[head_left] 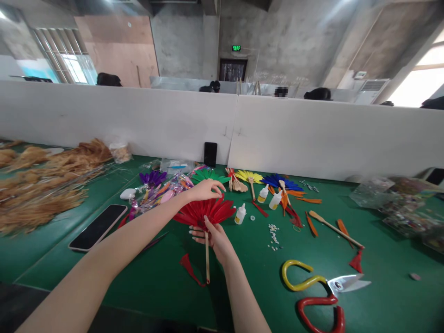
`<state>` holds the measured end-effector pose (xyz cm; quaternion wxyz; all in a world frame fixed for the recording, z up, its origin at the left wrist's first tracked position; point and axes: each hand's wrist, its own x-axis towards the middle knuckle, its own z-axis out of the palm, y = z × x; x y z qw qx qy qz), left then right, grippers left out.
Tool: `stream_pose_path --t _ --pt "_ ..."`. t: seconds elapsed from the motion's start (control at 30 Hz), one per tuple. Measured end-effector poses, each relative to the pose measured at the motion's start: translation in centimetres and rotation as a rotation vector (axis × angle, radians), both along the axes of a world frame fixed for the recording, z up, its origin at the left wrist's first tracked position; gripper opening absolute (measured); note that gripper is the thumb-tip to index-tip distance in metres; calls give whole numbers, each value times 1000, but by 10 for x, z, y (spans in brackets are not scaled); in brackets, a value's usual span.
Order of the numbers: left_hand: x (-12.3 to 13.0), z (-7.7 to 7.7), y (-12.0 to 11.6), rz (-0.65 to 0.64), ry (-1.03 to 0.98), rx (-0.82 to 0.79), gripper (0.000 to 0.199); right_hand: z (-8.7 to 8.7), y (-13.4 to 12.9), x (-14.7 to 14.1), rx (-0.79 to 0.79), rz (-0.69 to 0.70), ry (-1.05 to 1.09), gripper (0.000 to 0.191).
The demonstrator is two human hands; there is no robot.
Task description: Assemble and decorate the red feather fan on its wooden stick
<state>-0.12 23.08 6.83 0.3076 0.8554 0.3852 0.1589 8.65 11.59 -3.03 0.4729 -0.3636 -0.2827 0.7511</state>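
My right hand (217, 238) grips a red feather fan (194, 213) where its feathers meet the pale wooden handle (207, 259), thumb in front and fingers behind. A red tassel (187, 266) hangs from the handle's lower end. At the fan's top edge is my left hand (207, 189), its fingers bent and apart; whether they touch the feathers I cannot tell. White glue bottles (240, 215) stand right of the fan, beside a small round cap (252, 218) and scattered white beads (274, 235). Yellow- and red-handled scissors (335, 286) lie with blades parted at the front right.
Green (210, 175), yellow (248, 175), blue (275, 181) and purple (152, 178) feather pieces lie behind. A phone (99, 227) rests at left near dried grass plumes (52, 175). Another phone (210, 154) leans on the white partition (294, 134). A wooden handle (336, 229) and plastic bags (391, 201) are right.
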Motion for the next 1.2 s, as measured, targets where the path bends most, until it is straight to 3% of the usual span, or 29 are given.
stream_pose_path --t 1.2 --pt "8 -7 11 -1 -2 -12 34 0 0 1 -8 -19 33 48"
